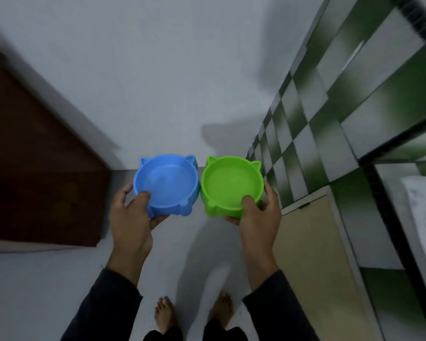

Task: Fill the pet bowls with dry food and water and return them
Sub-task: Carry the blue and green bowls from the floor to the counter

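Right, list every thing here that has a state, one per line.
blue bowl: empty, upright, held in the air
green bowl: empty, upright, held in the air, side against the blue bowl
left hand: grips the blue bowl, thumb over the rim
right hand: grips the green bowl, thumb over the rim

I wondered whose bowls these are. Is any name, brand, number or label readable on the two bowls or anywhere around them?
None: no readable text shows anywhere in the head view.
Blue bowl, held in the left hand: plain, no lettering.
Green bowl, held in the right hand: plain, no lettering.
Green and white tiled wall and brown door: blurred, no signs visible.
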A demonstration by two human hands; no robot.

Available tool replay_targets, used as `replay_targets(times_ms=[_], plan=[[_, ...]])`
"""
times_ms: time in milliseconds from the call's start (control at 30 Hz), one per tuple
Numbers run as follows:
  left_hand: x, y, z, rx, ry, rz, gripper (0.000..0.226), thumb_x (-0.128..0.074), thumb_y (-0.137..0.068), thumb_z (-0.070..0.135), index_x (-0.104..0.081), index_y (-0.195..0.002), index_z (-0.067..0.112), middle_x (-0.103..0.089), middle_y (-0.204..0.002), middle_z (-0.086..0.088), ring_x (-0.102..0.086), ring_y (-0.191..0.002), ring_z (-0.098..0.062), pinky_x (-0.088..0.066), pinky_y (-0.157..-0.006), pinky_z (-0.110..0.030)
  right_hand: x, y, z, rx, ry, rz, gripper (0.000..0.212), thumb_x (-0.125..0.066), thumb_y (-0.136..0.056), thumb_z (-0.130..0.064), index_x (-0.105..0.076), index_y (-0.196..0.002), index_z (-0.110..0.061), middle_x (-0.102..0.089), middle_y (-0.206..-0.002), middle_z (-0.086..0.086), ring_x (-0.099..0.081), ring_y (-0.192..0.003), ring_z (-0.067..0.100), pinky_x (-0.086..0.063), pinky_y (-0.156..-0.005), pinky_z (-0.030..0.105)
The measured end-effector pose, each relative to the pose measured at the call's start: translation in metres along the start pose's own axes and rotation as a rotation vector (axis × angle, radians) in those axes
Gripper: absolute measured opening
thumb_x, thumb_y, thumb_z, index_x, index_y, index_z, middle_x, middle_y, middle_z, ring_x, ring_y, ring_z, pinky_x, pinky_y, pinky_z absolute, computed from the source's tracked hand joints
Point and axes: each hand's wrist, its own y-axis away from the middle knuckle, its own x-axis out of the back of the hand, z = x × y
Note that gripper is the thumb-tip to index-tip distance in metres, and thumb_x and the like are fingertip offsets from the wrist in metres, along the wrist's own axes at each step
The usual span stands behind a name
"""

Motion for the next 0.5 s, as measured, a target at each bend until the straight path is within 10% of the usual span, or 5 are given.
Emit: replay_targets(times_ms=[500], plan=[[-0.037, 0.107, 0.105, -0.115, 0.104, -0.148, 0.035, -0.068, -0.094, 0.015, -0.064, -0.127, 0.027, -0.069, -0.124, -0.004, -0.076, -0.098, -0.032, -0.060, -0.057, -0.039, 0.040, 0.077, -0.134, 0.184, -0.146, 0.000, 0.056, -0.060, -0.081, -0.004, -0.066, -0.121, -0.042, -0.063, -0.121, -0.002, -0.066, -0.105, 0.028, -0.061, -0.054, 0.048]])
